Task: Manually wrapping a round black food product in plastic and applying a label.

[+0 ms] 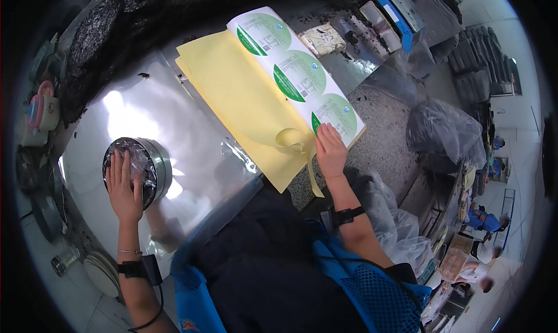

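My left hand lies flat, fingers extended, over the face of a round metal tin. Crinkled clear plastic film covers the tin's dark face. On the right, my right hand rests its fingers on the lower end of a stack of white label sheets. The labels are round and green, and bear writing. Whether my thumb pinches the sheet is hidden. Yellow backing paper spreads to the left of the labels, and a curled yellow strip hangs beside my right hand.
The tin stands on a shiny metal tabletop. A wrapped block and a blue scale sit beyond the labels. Dark material is heaped at the far left. Plastic bags lie to the right; several people work in the distance.
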`<action>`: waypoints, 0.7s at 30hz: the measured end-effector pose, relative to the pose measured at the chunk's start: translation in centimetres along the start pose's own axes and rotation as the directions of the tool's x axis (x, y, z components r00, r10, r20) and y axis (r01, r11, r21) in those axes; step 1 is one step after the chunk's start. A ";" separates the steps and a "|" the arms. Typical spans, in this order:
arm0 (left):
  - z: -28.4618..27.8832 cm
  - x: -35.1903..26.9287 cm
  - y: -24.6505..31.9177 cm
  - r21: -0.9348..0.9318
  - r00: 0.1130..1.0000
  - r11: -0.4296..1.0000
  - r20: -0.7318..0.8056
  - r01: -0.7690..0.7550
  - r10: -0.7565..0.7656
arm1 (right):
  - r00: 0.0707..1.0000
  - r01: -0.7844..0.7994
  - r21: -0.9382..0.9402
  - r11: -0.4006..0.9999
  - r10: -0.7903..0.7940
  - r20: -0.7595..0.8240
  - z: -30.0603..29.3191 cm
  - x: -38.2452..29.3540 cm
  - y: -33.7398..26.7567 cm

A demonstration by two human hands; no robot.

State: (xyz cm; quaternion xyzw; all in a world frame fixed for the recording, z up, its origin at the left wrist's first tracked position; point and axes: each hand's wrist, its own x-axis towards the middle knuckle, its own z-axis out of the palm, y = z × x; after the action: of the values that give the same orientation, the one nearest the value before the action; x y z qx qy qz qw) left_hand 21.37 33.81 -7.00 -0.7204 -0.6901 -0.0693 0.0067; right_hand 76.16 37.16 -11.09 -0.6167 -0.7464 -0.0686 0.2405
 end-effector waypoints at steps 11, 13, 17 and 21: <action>-0.9 -0.7 -0.6 -0.048 0.999 0.998 -0.023 0.028 -0.029 | 0.779 -0.599 0.106 0.794 0.608 -0.153 -1.9 2.1 11.2; 0.0 0.6 -0.1 -0.154 0.999 0.988 -0.048 0.007 -0.015 | 0.488 -0.708 0.535 0.460 0.867 -0.099 -6.9 -2.3 25.1; -1.4 0.2 0.8 -0.149 0.999 0.989 -0.029 0.014 -0.019 | 0.575 -0.303 0.953 0.028 0.803 0.159 -13.2 4.3 18.0; -1.7 0.2 1.0 -0.221 0.999 0.975 -0.013 0.026 -0.029 | 0.863 -0.297 0.954 0.037 0.438 0.251 -6.5 12.7 -12.8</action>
State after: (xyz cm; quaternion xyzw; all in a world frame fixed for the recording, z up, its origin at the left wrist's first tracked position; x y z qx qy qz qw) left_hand 22.26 33.76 -5.19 -0.7065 -0.6879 -0.1515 -0.0687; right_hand 64.15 42.88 2.76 -0.4749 -0.4089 0.4600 0.6290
